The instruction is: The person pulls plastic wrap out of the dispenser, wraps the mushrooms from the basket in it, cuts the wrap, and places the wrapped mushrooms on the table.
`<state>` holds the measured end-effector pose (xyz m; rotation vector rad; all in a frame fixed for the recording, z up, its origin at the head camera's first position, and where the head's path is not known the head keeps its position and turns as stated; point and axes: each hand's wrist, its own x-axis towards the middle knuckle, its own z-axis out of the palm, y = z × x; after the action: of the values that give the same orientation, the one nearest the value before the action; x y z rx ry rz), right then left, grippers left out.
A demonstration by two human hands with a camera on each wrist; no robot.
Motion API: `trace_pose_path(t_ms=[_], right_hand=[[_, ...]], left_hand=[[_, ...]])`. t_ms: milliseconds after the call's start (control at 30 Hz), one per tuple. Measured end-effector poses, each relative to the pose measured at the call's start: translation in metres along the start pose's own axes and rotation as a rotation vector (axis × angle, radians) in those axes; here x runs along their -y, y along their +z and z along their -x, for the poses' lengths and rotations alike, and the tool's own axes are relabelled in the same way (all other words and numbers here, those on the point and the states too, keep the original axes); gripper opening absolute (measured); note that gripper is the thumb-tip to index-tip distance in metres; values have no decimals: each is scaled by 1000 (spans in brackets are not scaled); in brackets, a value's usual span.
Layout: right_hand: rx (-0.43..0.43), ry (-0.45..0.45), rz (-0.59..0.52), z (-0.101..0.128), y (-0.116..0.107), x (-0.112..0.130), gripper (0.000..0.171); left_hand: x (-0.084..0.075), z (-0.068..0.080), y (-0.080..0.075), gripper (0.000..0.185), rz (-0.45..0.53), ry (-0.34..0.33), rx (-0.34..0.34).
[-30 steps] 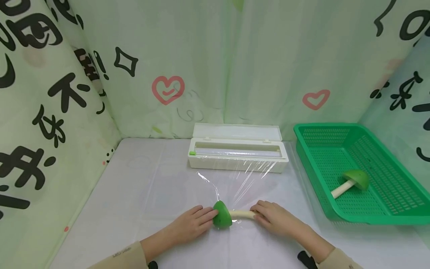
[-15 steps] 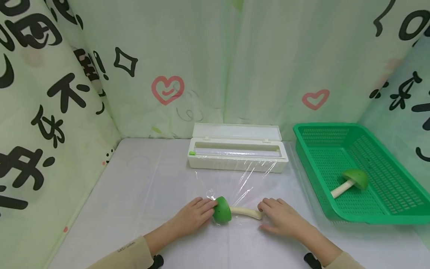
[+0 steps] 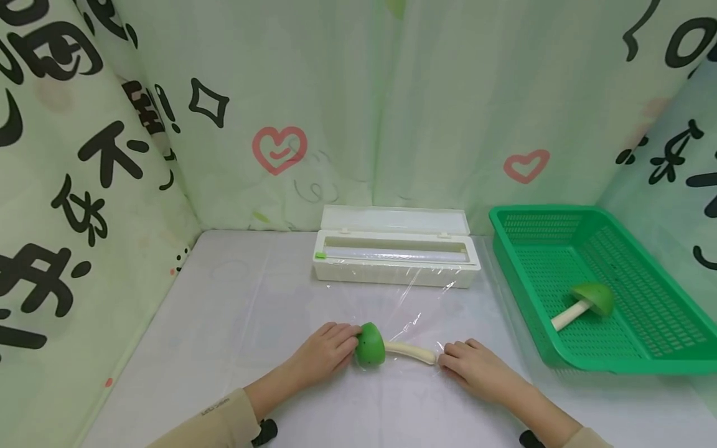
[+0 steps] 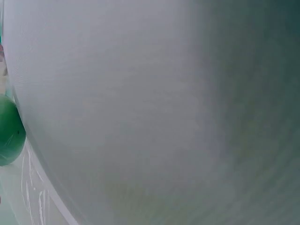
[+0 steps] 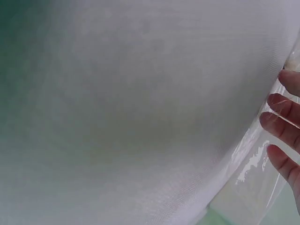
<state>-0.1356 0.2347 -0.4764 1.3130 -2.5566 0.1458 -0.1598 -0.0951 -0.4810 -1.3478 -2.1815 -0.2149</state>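
Note:
A mushroom [image 3: 371, 346] with a speckled green cap and a long pale, slightly bent stem lies on its side on clear cling film [image 3: 411, 323]. The film runs back to a white dispenser box [image 3: 392, 274]. My left hand [image 3: 325, 350] rests its extended fingertips against the left side of the cap; its thumb is hidden. My right hand [image 3: 476, 368] is just past the stem's end, its fingers at the film. In the right wrist view its fingers [image 5: 281, 126] look fairly straight, with shiny film beside them. Only the green cap [image 4: 10, 131] shows at the left wrist view's edge.
The dispenser's lid [image 3: 394, 219] stands raised, with a film roll [image 3: 394, 254] inside. A green plastic basket [image 3: 566, 350] on the right contains another green-capped mushroom [image 3: 595, 298]. A printed curtain [image 3: 381, 124] borders the white tabletop [image 3: 269, 274] at back and sides.
The mushroom has shifted slightly away from me. My right hand has left the stem and moved right, past its end. My left hand has stayed at the cap, moving slightly forward.

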Motion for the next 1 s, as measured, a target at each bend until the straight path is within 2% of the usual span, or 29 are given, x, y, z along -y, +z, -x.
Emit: trace_pose_path(t_ms=[200,367,533,633,800,867,1000], right_hand=[[-56,8,-24,-2,-3,-2,15],[-130,17,-23,-8,-10,-8,4],[-164,70,-48,-17,-13,-14,10],[-135,91,-81,-20,-13,-15,13],[26,85,-101,-15,-11,-14,30],[55,72,-81,-13,-9,-14,26],[31,49,-60,-11,-5,-13,16]], left_hand=[[0,-2,1,19,11,-30,-1],[1,-4,2,19,43,-80,5],[3,-7,2,16,98,-119,4],[4,-9,3,16,135,-141,-2],[5,-13,4,16,141,-177,-3],[5,-13,4,16,139,-187,1],[6,-13,5,16,141,-204,12]])
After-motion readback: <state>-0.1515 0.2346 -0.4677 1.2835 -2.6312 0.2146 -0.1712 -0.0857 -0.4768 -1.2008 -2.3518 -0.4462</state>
